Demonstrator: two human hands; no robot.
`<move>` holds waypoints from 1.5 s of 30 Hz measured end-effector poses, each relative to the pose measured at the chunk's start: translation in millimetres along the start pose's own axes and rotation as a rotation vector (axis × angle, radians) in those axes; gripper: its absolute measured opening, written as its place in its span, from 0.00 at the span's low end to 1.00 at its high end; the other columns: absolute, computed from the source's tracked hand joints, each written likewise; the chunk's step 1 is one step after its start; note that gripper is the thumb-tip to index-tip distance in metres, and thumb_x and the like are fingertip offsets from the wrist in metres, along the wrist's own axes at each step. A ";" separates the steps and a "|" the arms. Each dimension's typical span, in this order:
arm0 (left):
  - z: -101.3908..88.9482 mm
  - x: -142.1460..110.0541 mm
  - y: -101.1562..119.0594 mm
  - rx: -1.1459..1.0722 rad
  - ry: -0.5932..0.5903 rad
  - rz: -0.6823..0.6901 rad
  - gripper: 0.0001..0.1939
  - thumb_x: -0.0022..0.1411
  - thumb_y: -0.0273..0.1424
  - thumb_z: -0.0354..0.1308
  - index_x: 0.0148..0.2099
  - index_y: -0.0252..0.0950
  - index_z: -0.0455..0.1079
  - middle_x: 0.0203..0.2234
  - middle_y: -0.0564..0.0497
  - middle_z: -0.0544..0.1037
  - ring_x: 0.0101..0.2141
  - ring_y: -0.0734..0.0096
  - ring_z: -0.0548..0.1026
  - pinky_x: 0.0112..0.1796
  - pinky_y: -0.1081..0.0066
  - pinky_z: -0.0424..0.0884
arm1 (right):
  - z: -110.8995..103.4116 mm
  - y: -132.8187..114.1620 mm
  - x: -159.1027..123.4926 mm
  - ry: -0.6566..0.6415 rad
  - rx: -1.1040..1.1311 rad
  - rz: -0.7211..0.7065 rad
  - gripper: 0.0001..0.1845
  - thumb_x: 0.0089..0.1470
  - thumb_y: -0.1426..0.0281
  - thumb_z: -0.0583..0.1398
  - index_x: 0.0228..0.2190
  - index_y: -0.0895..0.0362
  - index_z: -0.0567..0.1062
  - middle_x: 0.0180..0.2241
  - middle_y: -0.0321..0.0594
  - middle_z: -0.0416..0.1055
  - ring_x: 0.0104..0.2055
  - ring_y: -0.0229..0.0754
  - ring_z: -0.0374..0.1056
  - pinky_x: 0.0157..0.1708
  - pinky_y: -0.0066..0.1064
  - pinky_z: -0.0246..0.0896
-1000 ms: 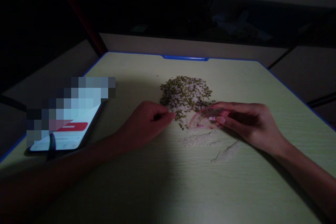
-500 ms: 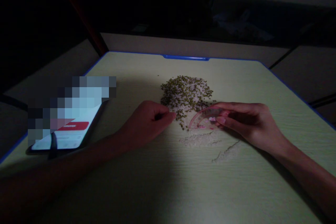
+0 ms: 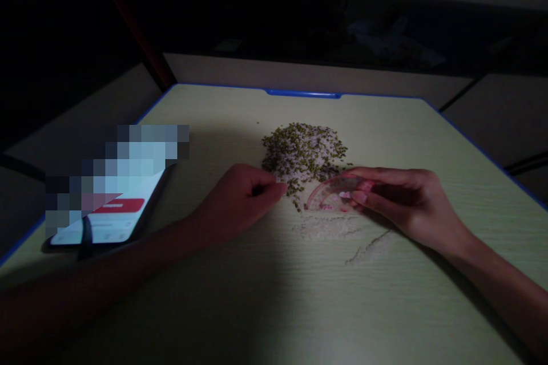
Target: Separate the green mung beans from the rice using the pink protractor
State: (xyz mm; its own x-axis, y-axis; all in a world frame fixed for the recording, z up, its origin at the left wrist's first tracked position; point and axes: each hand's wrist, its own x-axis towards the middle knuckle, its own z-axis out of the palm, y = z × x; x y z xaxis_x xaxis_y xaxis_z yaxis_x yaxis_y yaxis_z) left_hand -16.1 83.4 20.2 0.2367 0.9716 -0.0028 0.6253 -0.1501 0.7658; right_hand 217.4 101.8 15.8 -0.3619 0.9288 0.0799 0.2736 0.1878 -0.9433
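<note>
A clear protractor with pink markings is pinched between the thumb and fingers of my right hand. It lies at the near edge of a mixed pile of green beans and white grains, with a few loose beans by its left end. My left hand is curled closed at the pile's near left edge, thumb against fingers; whatever it may hold is hidden. Closer to me, a thin patch of pale grains lies below the protractor, and a short streak of pale grains sits to its right.
A phone with a lit, partly blurred screen stands tilted at the left, with a dark strap or cable before it. The pale table has a blue rim and a blue raised piece at its far edge. The room is dim.
My right hand has shifted the protractor slightly left, and the few loose beans beside its left end have moved left too. My left hand has stayed in place.
</note>
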 end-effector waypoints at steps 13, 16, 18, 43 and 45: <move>-1.5 -0.9 -0.3 0.008 0.000 -0.009 0.19 0.54 0.35 0.47 0.15 0.36 0.47 0.13 0.59 0.47 0.16 0.81 0.50 0.18 0.75 0.45 | 1.7 -0.6 2.0 0.053 -0.044 0.045 0.14 0.46 0.70 0.63 0.38 0.56 0.78 0.29 0.40 0.77 0.27 0.36 0.69 0.25 0.25 0.66; -1.1 -0.9 0.8 0.019 0.000 -0.015 0.19 0.54 0.36 0.47 0.15 0.36 0.48 0.13 0.59 0.48 0.16 0.81 0.50 0.19 0.75 0.45 | 3.0 -0.5 3.3 0.117 0.012 0.080 0.13 0.45 0.71 0.63 0.37 0.55 0.78 0.27 0.39 0.76 0.25 0.35 0.68 0.25 0.25 0.66; -1.0 -0.8 1.3 0.025 -0.001 -0.021 0.19 0.54 0.36 0.47 0.15 0.36 0.48 0.13 0.59 0.47 0.16 0.80 0.51 0.19 0.75 0.45 | 3.5 -0.1 3.9 0.150 0.050 0.102 0.13 0.43 0.72 0.64 0.36 0.55 0.79 0.26 0.38 0.76 0.24 0.35 0.68 0.24 0.26 0.66; -0.4 0.3 -2.9 0.003 0.006 0.043 0.19 0.56 0.33 0.47 0.16 0.36 0.47 0.13 0.59 0.47 0.16 0.82 0.50 0.19 0.75 0.45 | 5.5 6.0 15.4 0.059 0.008 0.008 0.13 0.46 0.68 0.63 0.37 0.55 0.78 0.27 0.38 0.75 0.25 0.35 0.69 0.27 0.27 0.66; 0.4 0.2 -3.5 -0.001 0.012 0.042 0.19 0.56 0.33 0.47 0.16 0.36 0.47 0.13 0.59 0.47 0.16 0.82 0.50 0.18 0.76 0.44 | 4.3 6.2 14.8 0.029 -0.005 -0.004 0.13 0.46 0.68 0.63 0.37 0.54 0.78 0.28 0.37 0.76 0.26 0.35 0.69 0.27 0.27 0.66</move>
State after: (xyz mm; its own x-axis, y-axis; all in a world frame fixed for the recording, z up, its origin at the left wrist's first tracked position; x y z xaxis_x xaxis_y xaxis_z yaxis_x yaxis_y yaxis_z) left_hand -18.0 84.0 17.3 0.2538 0.9666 0.0365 0.6143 -0.1902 0.7658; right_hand 209.9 115.3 9.7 -0.3373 0.9368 0.0929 0.2766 0.1929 -0.9414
